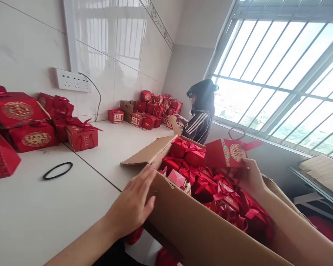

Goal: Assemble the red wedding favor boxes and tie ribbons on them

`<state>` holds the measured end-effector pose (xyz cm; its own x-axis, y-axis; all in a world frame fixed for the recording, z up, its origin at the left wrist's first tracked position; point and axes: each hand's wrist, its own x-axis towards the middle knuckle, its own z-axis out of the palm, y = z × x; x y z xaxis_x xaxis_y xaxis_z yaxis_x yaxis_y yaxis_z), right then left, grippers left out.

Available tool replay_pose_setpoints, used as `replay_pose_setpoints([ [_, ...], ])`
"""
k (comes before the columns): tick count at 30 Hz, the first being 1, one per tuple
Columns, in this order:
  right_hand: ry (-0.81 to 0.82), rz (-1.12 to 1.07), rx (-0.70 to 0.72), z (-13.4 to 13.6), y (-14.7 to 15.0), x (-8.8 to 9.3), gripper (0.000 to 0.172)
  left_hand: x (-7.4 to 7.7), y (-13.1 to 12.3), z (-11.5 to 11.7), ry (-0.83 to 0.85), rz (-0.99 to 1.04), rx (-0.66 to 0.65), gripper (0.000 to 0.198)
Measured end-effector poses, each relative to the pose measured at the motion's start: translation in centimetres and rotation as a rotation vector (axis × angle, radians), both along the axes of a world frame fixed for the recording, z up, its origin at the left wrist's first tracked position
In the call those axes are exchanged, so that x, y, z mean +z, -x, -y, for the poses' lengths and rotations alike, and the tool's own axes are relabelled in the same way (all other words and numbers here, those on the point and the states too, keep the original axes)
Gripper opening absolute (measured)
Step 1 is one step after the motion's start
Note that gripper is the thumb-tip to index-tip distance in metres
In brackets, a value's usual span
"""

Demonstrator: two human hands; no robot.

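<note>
A large cardboard carton [199, 229] stands open in front of me, filled with several red gift boxes with ribbons [211, 184]. My right hand [248, 177] is closed on one red gift box [227, 152] with a gold emblem and a loop handle, held above the carton. My left hand [133, 203] lies flat with fingers stretched out against the carton's near left wall, holding nothing.
More red gift boxes [30, 122] are stacked on the white counter [30, 214] at the left, with a black loop [57, 170] lying near them. Another pile [152, 109] sits in the far corner, where another person [199, 114] works by the barred window [280, 74]. A wall socket strip [72, 80] is mounted above.
</note>
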<state>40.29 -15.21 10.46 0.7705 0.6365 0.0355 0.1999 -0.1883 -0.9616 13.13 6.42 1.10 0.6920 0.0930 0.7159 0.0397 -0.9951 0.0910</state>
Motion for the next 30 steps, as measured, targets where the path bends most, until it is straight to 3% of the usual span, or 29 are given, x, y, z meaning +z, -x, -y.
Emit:
replay_pose_setpoints([
  [4, -0.080, -0.339, 0.002, -1.0, 5.2, -0.1, 0.043, 5.6, -4.8, 4.3, 0.017, 0.150, -0.137, 0.067],
  [6, -0.094, -0.510, 0.057, -1.3, 7.0, 0.1, 0.035, 6.8, -6.6, 6.7, 0.120, 0.160, -0.175, 0.074],
  [8, -0.104, -0.531, 0.110, -1.3, 7.6, 0.3, 0.035, 6.3, -7.4, 9.0, 0.091, 0.133, -0.336, 0.075],
  [11, -0.120, -0.492, 0.111, -0.7, 6.4, 0.4, 0.036, 3.4, -6.9, 11.1, -0.222, 0.127, -0.764, 0.034],
  [13, -0.144, -0.435, 0.054, -0.1, 4.7, 0.2, 0.036, 1.5, -5.9, 11.1, -0.283, 0.106, -0.831, 0.028],
  [16, -0.121, -0.131, -0.086, 1.2, 1.6, -0.4, 0.037, 0.3, -3.9, 9.0, -0.164, 0.063, -0.670, 0.023],
  [19, 0.060, 0.383, -0.242, 2.4, -1.9, -1.6, 0.045, 0.3, -2.2, 6.1, -0.083, -0.055, -0.511, 0.014],
  [22, 0.306, 0.758, -0.245, 2.9, -5.5, -3.3, 0.062, -0.4, -1.0, 4.0, -0.074, -0.145, -0.400, 0.013],
  [26, 0.635, 0.914, -0.148, 1.5, -9.3, -6.1, 0.063, -2.1, 0.1, 2.8, -0.082, -0.234, -0.334, 0.008],
  [30, 0.672, 0.925, -0.028, -1.0, -10.7, -6.4, 0.057, -2.9, 1.2, 2.0, -0.104, -0.276, -0.274, 0.009],
])
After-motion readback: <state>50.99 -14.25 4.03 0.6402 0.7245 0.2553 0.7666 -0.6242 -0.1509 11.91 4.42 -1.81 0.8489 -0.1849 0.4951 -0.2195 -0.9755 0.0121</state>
